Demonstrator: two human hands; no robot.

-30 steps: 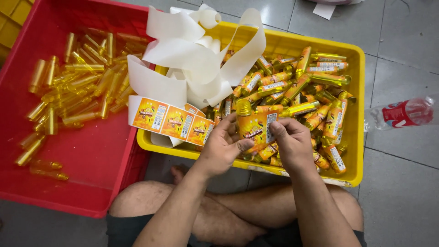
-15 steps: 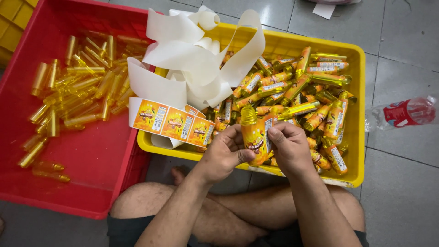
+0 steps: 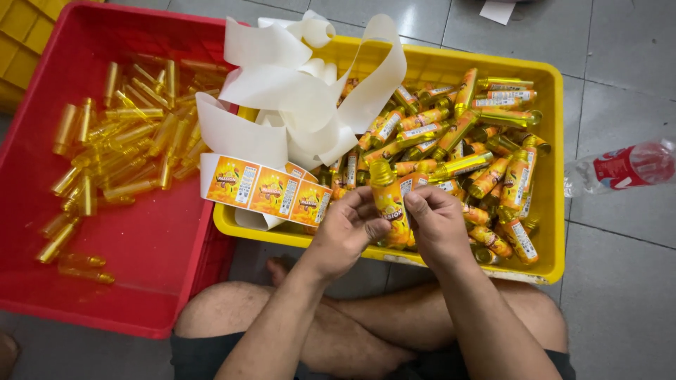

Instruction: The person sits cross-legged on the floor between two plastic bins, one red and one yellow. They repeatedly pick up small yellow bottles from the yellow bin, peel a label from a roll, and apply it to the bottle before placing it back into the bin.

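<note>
Both hands hold one small yellow bottle (image 3: 389, 204) upright over the near edge of the yellow crate (image 3: 549, 105). My left hand (image 3: 343, 232) grips its left side, and my right hand (image 3: 434, 225) presses an orange label against its right side. A strip of orange labels (image 3: 267, 191) on white backing hangs over the crate's left rim, just left of my left hand. Loose white backing paper (image 3: 296, 91) piles above it. Several labelled yellow bottles (image 3: 486, 134) fill the crate.
A red crate (image 3: 141, 281) at the left holds several unlabelled yellow bottles (image 3: 120, 151). A clear plastic bottle with a red label (image 3: 620, 167) lies on the grey tiled floor at the right. My crossed bare legs (image 3: 352, 338) are below the crates.
The bottle has been lifted from the pile and turned upright between both hands. My fingers have closed around it with the label on its side.
</note>
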